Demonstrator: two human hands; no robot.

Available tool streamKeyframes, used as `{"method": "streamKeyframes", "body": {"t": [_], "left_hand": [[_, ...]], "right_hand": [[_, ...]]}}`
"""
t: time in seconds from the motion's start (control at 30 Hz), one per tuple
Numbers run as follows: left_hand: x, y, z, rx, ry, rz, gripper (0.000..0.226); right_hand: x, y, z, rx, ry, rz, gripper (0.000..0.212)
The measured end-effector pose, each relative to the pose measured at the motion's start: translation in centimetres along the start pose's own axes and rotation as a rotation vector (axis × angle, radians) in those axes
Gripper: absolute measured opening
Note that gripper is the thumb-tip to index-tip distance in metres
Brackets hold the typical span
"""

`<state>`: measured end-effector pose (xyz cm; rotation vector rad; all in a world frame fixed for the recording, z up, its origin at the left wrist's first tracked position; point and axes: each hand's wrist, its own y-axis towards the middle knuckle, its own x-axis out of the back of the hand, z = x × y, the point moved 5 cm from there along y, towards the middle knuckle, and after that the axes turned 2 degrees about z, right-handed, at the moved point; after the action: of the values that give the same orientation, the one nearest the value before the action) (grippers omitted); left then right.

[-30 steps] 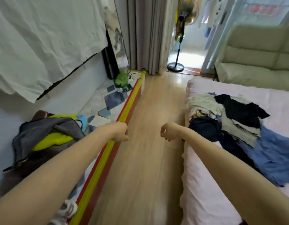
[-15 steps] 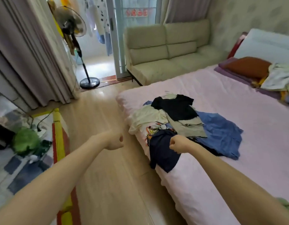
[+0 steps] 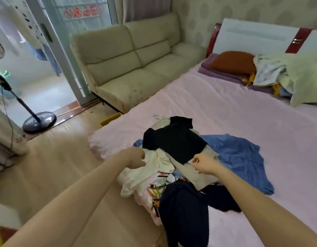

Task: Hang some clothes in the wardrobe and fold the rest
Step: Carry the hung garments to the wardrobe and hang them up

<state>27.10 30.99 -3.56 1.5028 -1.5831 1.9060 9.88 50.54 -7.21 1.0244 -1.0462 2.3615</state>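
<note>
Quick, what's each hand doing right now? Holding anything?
Left hand: fingers curled, holding nothing, over the cream garment.
Right hand: fingers curled, holding nothing, over the clothes pile.

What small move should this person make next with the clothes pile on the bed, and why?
Probably lower the right hand onto the black T-shirt and take a grip on its near hem. Both hands, the left hand too, are curled and hold nothing just above the pile, and that shirt lies on top of the other garments on the pink bed, so it should lift free first.

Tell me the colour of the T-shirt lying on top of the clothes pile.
Black T-shirt, clearest in the head view.
</note>
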Motion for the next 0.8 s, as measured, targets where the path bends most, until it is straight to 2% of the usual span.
{"method": "streamKeyframes", "body": {"t": [0.13,0.37,0.5,0.67,0.8], "left_hand": [[5.5,8.6,5.2,-0.013,-0.081,-0.059,0.033],[7.7,26.0,13.6,-0.027,-0.299,0.077,0.051],[8.5,36.7,17.5,-0.024,-0.482,0.102,0.044],[7.2,49.0,22.0,0.067,-0.863,0.172,0.028],[4.9,56.3,22.1,0.055,-0.968,0.194,0.022]], "right_hand": [[2.8,9.1,4.3,-0.020,0.006,-0.026,0.017],[2.7,25.0,8.7,-0.120,0.138,-0.048,0.018],[1.4,34.7,9.6,-0.242,0.285,-0.072,0.019],[-0.9,48.4,10.4,-0.383,0.459,-0.087,0.020],[-3.9,57.0,9.7,-0.505,0.590,-0.099,0.035]]}}
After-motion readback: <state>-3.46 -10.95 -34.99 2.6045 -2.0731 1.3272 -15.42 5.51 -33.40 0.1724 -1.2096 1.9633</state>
